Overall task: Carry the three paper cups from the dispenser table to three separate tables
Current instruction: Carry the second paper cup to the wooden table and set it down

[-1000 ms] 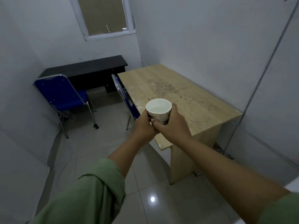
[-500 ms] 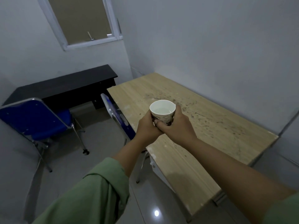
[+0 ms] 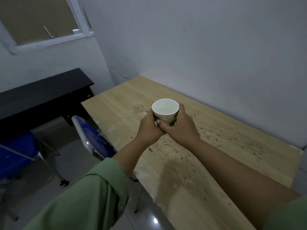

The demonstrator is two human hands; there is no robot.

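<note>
Head view shows your left hand (image 3: pixel 150 128) and right hand (image 3: pixel 180 128) both wrapped around the paper cup (image 3: pixel 165 112), holding it upright above the wooden table (image 3: pixel 224 146). You likely use two hands because it seems to hold liquid, so lower it level.

1. Cup (image 3: pixel 165 112) sits upright between both hands, held above the table (image 3: pixel 224 146).
2. Left hand (image 3: pixel 149 128) wraps its left side, right hand (image 3: pixel 180 128) its right; they touch below it.
3. Table runs along the wall (image 3: pixel 207 47) on the right.
4. Chair (image 3: pixel 94 140) stands at the table's left edge.
5. Desk (image 3: pixel 43 95) lies further left and behind, under the window (image 3: pixel 41 19).
6. Second chair (image 3: pixel 15 151) is at far left.
</note>
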